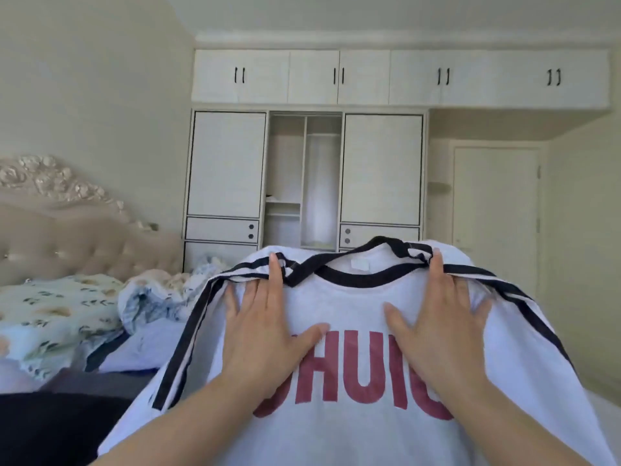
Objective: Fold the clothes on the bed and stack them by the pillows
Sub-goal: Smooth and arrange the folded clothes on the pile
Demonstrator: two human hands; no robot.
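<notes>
Holding up a white T-shirt (353, 304), the left hand (268, 317) and right hand (437, 314) each pinch a shoulder seam beside the black collar, thumbs spread over the front. Its long axis hangs down from both hands equally. The bed (141, 344) lies lower left of the left hand.

Both forearms reach forward side by side; the left hand (268, 334) and right hand (440, 327) have splayed fingers, index fingertips hooked over a shirt's (349, 297) shoulder seams
</notes>
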